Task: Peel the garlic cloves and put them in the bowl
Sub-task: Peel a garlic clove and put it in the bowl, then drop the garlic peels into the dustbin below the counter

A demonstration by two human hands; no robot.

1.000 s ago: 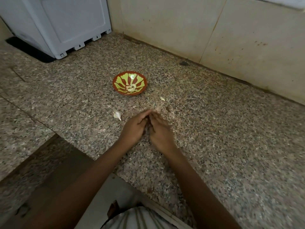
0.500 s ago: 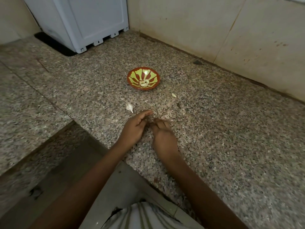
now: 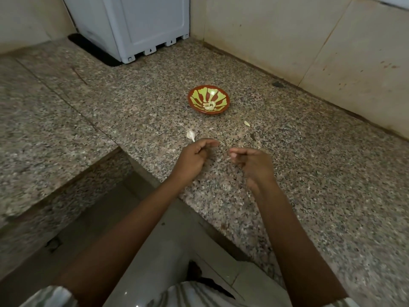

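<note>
Short-sleeved top, pale, with thin grey-green stripes. Left sleeve (image 3: 47,295), bottom left corner: light fabric, faint stripes, hem high on arm. Right sleeve (image 3: 347,303), bottom right: only narrow pale edge in view. Shirt front (image 3: 188,295), bottom centre: stripes clearest here, running lengthwise, fabric slightly creased. Both forearms uncovered from sleeve hems down. Left hand (image 3: 194,156) and right hand (image 3: 254,166) uncovered.
</note>
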